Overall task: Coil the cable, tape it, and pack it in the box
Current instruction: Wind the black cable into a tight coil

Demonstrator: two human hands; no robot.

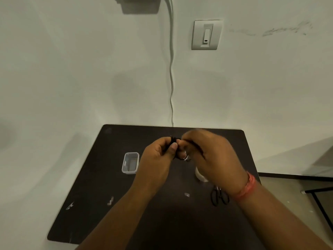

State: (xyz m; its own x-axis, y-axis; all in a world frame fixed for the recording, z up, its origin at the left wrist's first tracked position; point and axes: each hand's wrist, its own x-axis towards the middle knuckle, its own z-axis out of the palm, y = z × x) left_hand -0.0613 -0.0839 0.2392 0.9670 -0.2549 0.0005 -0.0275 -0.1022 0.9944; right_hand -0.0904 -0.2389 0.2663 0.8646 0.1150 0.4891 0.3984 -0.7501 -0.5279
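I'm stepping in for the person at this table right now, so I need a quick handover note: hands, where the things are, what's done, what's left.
Left hand: grips the black cable above the table.
Right hand: also holds the cable, blurred, so the exact grip is unclear.
Box: clear, open, on the table left of the hands, seemingly with no cable in it.
Tape roll: under the right hand, partly hidden.
Scissors: near the right wrist.
Done: coiling looks under way.
Left: finish the coil, tape it, pack it.
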